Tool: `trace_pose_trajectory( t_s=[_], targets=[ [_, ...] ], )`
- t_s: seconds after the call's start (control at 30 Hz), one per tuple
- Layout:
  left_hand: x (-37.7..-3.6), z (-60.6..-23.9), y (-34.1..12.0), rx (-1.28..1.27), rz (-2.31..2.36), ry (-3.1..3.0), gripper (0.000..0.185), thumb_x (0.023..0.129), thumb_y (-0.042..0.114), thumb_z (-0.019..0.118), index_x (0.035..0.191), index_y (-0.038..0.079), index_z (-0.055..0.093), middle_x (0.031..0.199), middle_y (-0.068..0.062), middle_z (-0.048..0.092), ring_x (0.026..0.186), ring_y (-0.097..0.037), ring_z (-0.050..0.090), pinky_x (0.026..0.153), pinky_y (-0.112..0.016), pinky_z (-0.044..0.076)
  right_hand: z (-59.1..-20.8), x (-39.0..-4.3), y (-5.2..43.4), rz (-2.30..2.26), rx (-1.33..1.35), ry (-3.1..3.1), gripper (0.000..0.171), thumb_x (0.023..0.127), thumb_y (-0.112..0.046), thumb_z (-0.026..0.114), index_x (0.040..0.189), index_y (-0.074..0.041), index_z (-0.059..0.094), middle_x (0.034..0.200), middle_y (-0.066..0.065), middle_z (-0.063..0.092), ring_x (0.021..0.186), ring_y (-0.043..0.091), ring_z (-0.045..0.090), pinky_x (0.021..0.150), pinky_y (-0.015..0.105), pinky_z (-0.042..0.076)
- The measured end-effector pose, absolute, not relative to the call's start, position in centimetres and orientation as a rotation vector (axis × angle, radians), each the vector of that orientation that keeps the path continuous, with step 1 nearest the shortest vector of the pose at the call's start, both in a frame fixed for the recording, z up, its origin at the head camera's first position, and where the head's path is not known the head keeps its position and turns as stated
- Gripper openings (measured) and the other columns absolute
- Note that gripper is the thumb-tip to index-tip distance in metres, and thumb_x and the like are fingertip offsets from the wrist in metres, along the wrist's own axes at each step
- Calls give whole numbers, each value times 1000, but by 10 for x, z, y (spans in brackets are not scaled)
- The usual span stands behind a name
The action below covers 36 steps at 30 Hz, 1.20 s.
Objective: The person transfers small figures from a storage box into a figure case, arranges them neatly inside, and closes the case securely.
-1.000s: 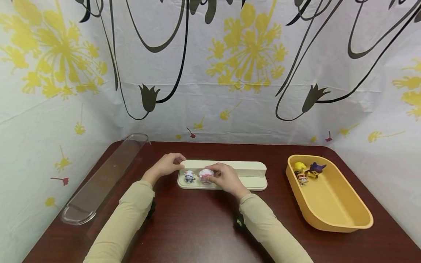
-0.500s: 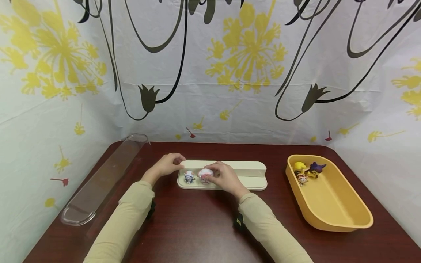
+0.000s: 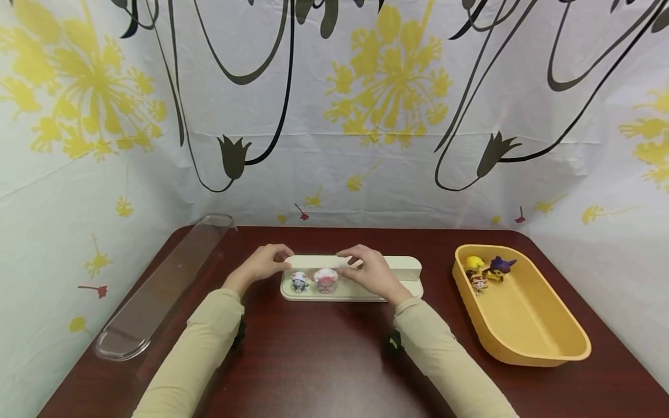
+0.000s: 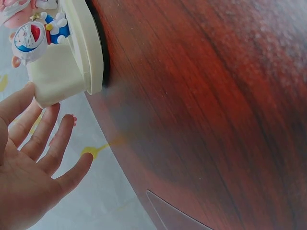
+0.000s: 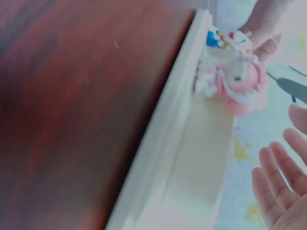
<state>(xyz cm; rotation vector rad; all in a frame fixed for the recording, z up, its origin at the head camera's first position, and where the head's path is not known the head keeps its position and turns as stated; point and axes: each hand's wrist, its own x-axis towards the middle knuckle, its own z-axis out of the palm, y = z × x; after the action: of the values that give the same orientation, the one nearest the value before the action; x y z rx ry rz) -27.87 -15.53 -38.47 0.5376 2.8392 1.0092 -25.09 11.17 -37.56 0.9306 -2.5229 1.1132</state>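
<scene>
Right hand (image 3: 372, 271) fingers loose and spread, holding nothing, hovering just right of pink figure (image 3: 325, 280) on cream stand (image 3: 366, 293); left hand (image 3: 263, 263) open-fingered at stand's left end beside blue-white figure (image 3: 299, 281); bare stand runs rightward, clear lid (image 3: 157, 290) well left.

long pale khaki sleeves (image 3: 198, 348) cover both arms to the wrists — a dark band at each cuff.

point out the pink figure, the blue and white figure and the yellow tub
pink figure (image 3: 325, 280), head view, on its pale pink head
blue and white figure (image 4: 29, 37), left wrist view, on its round white face
yellow tub (image 3: 543, 355), head view, on the near outer wall
</scene>
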Motion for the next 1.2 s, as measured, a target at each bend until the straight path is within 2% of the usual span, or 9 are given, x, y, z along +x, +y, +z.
trace_pose_trajectory(
  t_s=[0.2, 0.43, 0.87, 1.2],
  targets=[
    [-279, -384, -155, 551, 1004, 2831, 26, 84, 11, 61, 107, 0, 58, 93, -7, 58, 90, -23, 53, 78, -38, 42, -358, -253, 129, 1082, 899, -2526, 28, 76, -13, 70, 103, -8, 64, 95, 3, 60, 80, 17, 59, 66, 33, 48],
    [-278, -383, -156, 540, 1004, 2832, 25, 84, 13, 61, 106, 2, 59, 93, -7, 58, 90, -23, 54, 78, -38, 42, -331, -258, 153, 1014, 840, -2563, 27, 78, -18, 68, 103, -9, 64, 89, 0, 61, 75, 11, 57, 64, 27, 46],
    [-278, -383, -156, 539, 1021, 2823, 26, 84, 12, 61, 107, 1, 59, 95, -8, 58, 92, -23, 53, 79, -39, 41, -294, -261, 209, 909, 719, -2630, 31, 83, -24, 62, 110, -8, 61, 101, 6, 61, 85, 19, 58, 71, 36, 46],
    [-278, -383, -156, 545, 1011, 2827, 26, 84, 12, 61, 108, 1, 58, 95, -8, 58, 92, -23, 53, 79, -39, 41, -289, -255, 253, 869, 564, -2609, 29, 83, -22, 62, 107, -5, 62, 98, 11, 62, 83, 23, 58, 70, 40, 46]
  ],
)
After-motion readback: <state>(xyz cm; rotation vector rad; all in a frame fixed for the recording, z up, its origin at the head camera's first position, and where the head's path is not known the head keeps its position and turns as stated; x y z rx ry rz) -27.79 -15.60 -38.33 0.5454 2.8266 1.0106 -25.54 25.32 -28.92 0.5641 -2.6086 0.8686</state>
